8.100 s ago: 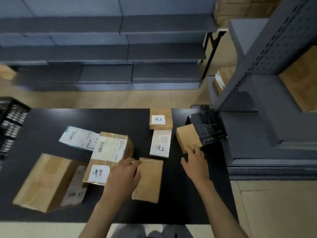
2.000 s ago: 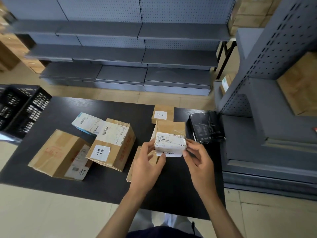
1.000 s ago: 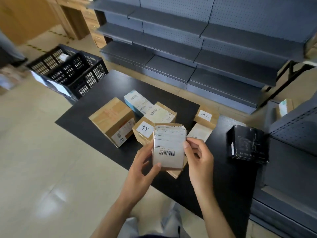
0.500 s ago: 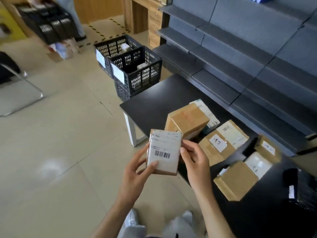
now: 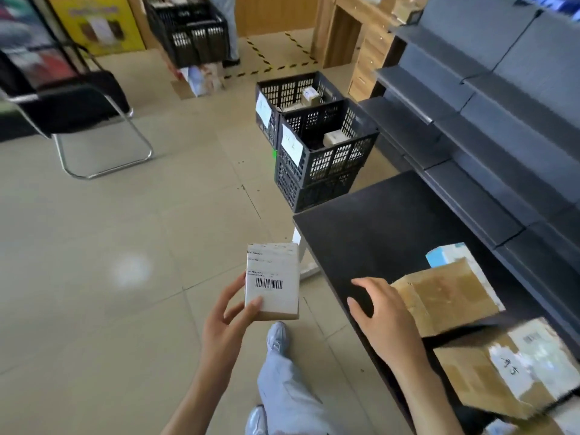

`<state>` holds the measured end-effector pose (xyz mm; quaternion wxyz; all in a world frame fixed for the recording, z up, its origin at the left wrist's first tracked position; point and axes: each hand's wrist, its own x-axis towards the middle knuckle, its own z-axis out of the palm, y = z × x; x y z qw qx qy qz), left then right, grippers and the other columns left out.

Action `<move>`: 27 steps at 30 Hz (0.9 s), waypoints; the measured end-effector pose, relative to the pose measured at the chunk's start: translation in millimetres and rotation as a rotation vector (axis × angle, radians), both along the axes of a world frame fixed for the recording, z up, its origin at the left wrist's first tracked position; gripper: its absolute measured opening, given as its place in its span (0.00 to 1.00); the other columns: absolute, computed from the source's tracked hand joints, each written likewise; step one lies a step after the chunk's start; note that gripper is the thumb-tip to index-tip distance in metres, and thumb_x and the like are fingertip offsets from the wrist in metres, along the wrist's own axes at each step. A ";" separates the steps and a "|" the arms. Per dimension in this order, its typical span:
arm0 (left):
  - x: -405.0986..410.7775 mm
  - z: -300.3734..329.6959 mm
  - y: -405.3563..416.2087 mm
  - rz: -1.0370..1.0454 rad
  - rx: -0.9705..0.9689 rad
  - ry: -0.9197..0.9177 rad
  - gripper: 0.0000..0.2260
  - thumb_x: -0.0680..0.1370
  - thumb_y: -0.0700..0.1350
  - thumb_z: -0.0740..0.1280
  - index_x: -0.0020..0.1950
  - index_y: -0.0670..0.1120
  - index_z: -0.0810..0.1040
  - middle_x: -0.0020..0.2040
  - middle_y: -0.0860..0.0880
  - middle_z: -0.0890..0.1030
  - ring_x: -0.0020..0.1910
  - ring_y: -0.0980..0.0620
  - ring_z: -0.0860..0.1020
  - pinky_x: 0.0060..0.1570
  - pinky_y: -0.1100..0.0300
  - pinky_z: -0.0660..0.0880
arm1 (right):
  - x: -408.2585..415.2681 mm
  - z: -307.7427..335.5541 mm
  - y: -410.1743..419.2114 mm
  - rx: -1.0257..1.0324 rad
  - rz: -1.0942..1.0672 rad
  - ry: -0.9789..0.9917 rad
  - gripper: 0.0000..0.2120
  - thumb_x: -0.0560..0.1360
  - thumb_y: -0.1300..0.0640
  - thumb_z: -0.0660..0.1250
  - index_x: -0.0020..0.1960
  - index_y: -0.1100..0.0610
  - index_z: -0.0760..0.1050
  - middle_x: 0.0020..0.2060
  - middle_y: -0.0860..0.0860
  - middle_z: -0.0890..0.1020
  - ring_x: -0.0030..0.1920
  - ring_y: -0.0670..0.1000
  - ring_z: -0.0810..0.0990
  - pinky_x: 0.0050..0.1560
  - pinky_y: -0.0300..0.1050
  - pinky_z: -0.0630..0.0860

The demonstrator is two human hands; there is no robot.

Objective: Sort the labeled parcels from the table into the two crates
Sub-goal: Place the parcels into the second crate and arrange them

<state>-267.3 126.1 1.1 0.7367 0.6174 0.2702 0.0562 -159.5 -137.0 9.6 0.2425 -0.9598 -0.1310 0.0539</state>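
Currently left hand [image 5: 227,321] has a one-handed grip on the small parcel [image 5: 271,281], lower centre, off the surface [image 5: 376,227]. Right hand [image 5: 381,312] hangs open beside a brown box [image 5: 445,296]. Risk: crate labels [image 5: 292,142] unreadable from here, so it may land in the wrong crate [image 5: 326,155].

Handwritten label [image 5: 510,367] on blurred box [image 5: 502,375] unreadable, crate labels [image 5: 292,145] too faint to read, bottom-right parcel [image 5: 552,423] cut off by frame edge, far crate [image 5: 188,32] blurred.

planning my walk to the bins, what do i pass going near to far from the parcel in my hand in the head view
small parcel gripped by the left hand → bare tile floor → nearer black crate → farther black crate
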 end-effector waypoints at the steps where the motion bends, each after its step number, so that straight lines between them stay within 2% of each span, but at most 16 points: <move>1: 13.9 -0.8 9.0 -0.015 0.016 0.009 0.25 0.72 0.56 0.76 0.69 0.62 0.78 0.59 0.50 0.86 0.60 0.48 0.84 0.69 0.41 0.74 | 16.1 -2.9 6.9 -0.024 0.002 -0.001 0.17 0.80 0.47 0.68 0.68 0.46 0.75 0.64 0.40 0.76 0.63 0.43 0.74 0.58 0.39 0.76; 4: 58.4 3.1 33.3 -0.060 0.060 0.013 0.24 0.74 0.54 0.75 0.70 0.62 0.77 0.60 0.51 0.86 0.61 0.48 0.83 0.70 0.41 0.73 | 64.3 -7.6 32.7 -0.028 0.002 0.022 0.17 0.79 0.47 0.68 0.67 0.46 0.75 0.63 0.38 0.75 0.63 0.44 0.73 0.53 0.44 0.78; 6: 89.6 9.8 48.6 -0.063 0.076 0.012 0.24 0.74 0.55 0.75 0.70 0.61 0.77 0.61 0.51 0.86 0.62 0.47 0.83 0.69 0.40 0.74 | 98.2 -5.3 56.1 -0.005 0.011 0.028 0.17 0.79 0.46 0.68 0.67 0.45 0.75 0.62 0.37 0.75 0.62 0.44 0.73 0.51 0.43 0.77; 16: 216.9 22.9 135.4 0.040 0.073 -0.002 0.23 0.74 0.52 0.74 0.69 0.57 0.78 0.56 0.48 0.87 0.56 0.47 0.85 0.68 0.39 0.75 | 251.1 19.2 191.5 0.065 0.130 0.017 0.16 0.81 0.46 0.66 0.67 0.48 0.75 0.63 0.41 0.76 0.63 0.44 0.75 0.56 0.43 0.76; 21: 281.5 6.4 200.8 0.005 0.035 0.011 0.23 0.75 0.51 0.74 0.70 0.56 0.78 0.56 0.48 0.87 0.58 0.46 0.85 0.67 0.39 0.75 | 311.2 0.3 244.5 0.042 0.102 0.056 0.15 0.80 0.47 0.66 0.66 0.48 0.76 0.61 0.40 0.77 0.62 0.45 0.76 0.57 0.44 0.77; 27: 379.1 5.5 286.0 -0.105 0.019 -0.006 0.24 0.74 0.53 0.75 0.71 0.55 0.78 0.58 0.48 0.87 0.60 0.46 0.84 0.67 0.40 0.76 | 379.9 7.5 309.4 -0.002 -0.022 0.033 0.13 0.80 0.48 0.66 0.64 0.47 0.77 0.59 0.40 0.79 0.60 0.44 0.77 0.54 0.40 0.74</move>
